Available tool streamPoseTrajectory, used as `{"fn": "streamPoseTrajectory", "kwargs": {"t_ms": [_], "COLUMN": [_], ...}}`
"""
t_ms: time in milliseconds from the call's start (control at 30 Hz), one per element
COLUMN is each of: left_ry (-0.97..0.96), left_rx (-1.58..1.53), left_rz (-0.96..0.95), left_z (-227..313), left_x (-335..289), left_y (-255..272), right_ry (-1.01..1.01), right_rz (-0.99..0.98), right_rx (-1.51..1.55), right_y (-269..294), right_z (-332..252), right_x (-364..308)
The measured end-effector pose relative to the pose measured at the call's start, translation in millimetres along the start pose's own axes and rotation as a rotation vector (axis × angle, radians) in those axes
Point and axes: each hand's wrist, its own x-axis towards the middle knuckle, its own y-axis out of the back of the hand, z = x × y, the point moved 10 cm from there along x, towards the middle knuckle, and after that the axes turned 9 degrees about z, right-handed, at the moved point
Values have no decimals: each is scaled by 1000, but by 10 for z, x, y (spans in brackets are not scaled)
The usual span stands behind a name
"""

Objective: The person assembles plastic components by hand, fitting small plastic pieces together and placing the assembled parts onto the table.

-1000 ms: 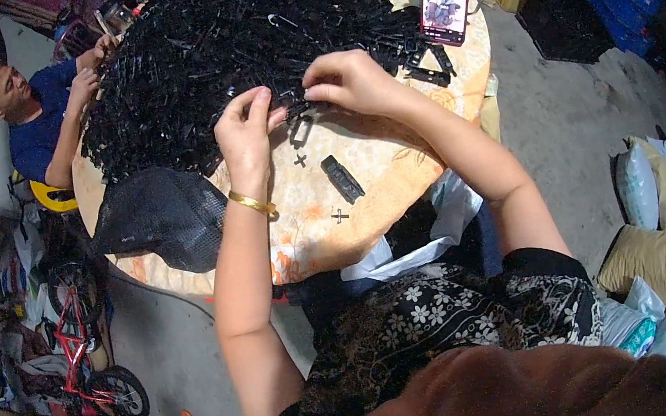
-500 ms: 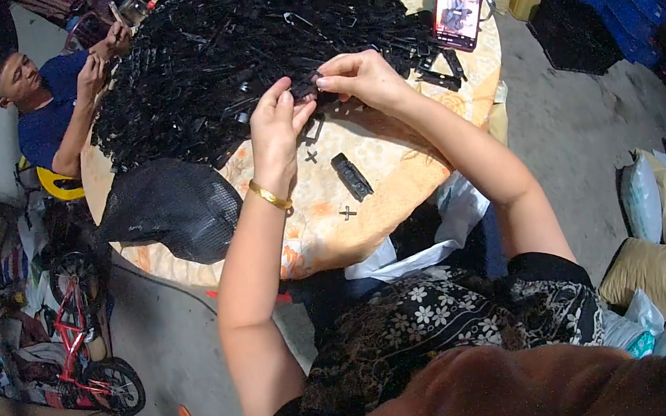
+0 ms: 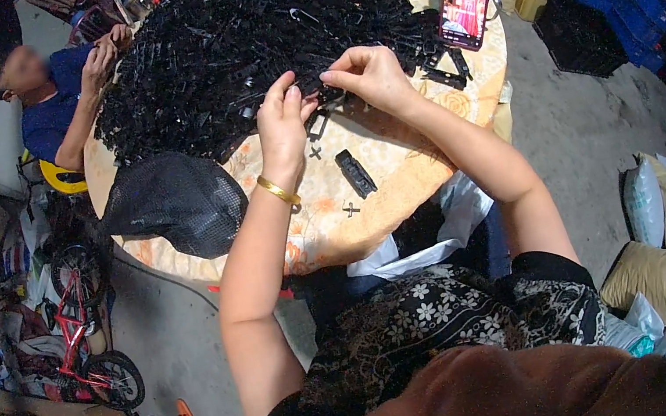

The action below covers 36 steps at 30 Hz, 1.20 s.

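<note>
Both of my hands are raised over the near edge of a large heap of black plastic parts (image 3: 258,34). My left hand (image 3: 283,128), with a gold bangle on its wrist, is closed at the fingertips. My right hand (image 3: 371,81) pinches with thumb and forefinger just beside it. Between the fingertips is a small black plastic part (image 3: 318,96), whose outline blends into the heap. Below them on the patterned cloth lie a black rectangular frame (image 3: 318,126), a small black cross piece (image 3: 315,153), a longer black block-like part (image 3: 355,173) and another cross piece (image 3: 351,209).
A phone (image 3: 464,2) showing a video stands at the round table's (image 3: 458,110) right side. Black mesh (image 3: 177,209) lies at the left edge. Across to the left, a co-worker (image 3: 55,96) handles something at the heap. Sacks (image 3: 648,277) and a red bicycle (image 3: 74,329) stand on the floor.
My fingertips have shifted slightly, and the dark part between them shows less. The co-worker's hands have drawn closer together. The phone's picture is different.
</note>
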Motion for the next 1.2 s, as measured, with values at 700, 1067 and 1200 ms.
{"fn": "streamPoseTrajectory", "kwargs": {"t_ms": [700, 1067, 1200], "left_ry": [-4, 33, 116], "left_rx": [-89, -231, -312], "left_rz": [15, 124, 294], "left_z": [-25, 159, 92], "left_x": [-17, 74, 151], "left_y": [1, 240, 532], "right_ry": [42, 645, 846], "right_rz": [-54, -222, -439], "right_rx": [-91, -313, -459], "right_y": [-46, -278, -597], "right_z": [5, -458, -450], "right_x": [-16, -244, -567]}}
